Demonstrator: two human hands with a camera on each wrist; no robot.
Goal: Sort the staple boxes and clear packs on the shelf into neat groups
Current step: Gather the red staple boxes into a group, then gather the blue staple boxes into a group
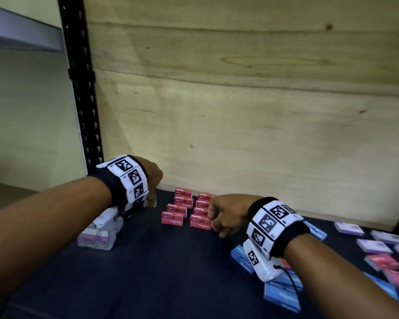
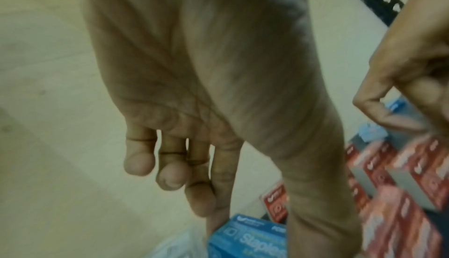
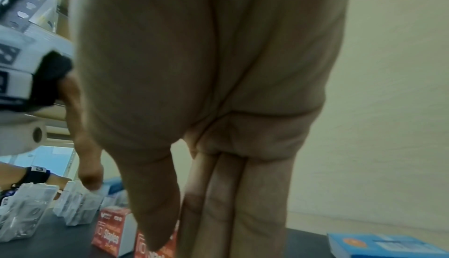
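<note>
Red staple boxes stand in two neat columns at the back of the dark shelf. My right hand is at the right end of the front right red box, its thumb and fingers reaching down on either side of it. My left hand is left of the red group, near the back wall. In the left wrist view its forefinger and thumb pinch a blue staple box. Clear packs lie under my left wrist.
Loose blue boxes lie under my right wrist, and another blue box sits to the right. Purple boxes and pink ones are scattered far right. A black slotted post and a plywood back wall bound the shelf.
</note>
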